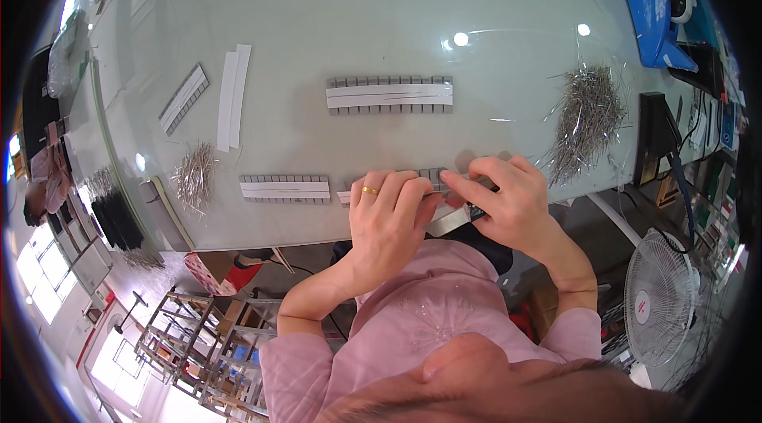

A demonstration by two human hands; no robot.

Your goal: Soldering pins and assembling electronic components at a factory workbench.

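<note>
My left hand [389,213], with a gold ring on one finger, curls over a grey slotted strip [432,174] at the table's near edge and mostly covers it. The strip's left end shows beside my fingers. Close by on the right, my right hand [508,202] is closed, thumb and index finger reaching toward the strip. A flat pale piece with a dark end [449,221] sticks out below its fingers; its kind is unclear. Another slotted strip with a white band [285,189] lies left of my left hand. A longer one [389,95] lies farther back.
Thin metal wires form a large pile [587,121] at right and a smaller pile [194,175] at left. White strips [234,98] and a slanted slotted strip [184,99] lie at far left. A blue device [647,6] stands back right. A fan [661,296] stands beside the table.
</note>
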